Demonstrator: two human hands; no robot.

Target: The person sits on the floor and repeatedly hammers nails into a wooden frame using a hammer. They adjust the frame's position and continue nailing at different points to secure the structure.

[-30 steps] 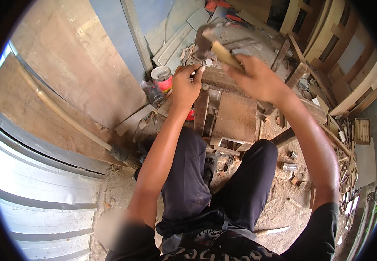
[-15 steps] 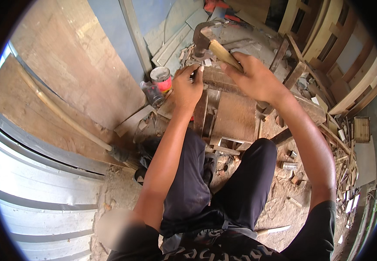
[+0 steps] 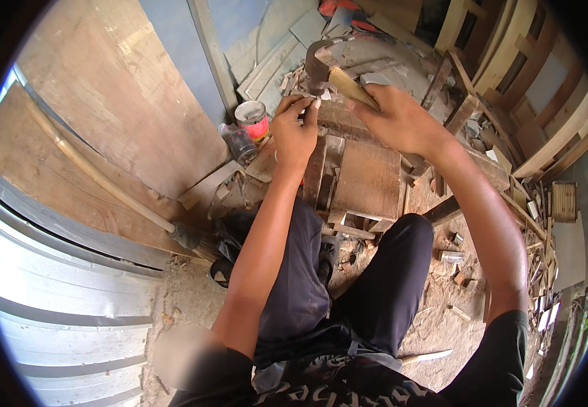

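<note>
Hammer (image 3: 349,85) dropped slightly toward your left hand (image 3: 295,133), fingers pinched, on what I can't tell; your right hand (image 3: 404,122) grips the hammer.

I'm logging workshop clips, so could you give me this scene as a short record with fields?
Right hand: closed around the wooden handle of a hammer
Left hand: thumb and fingers drawn together by the hammer's head; anything pinched is too small to tell
Hammer contact: unclear
Between the hands: brown wooden beam
Left of the left hand: can with a pink and red label, clear container
Far left: long-handled broom
Floor, lower right: knife
</note>
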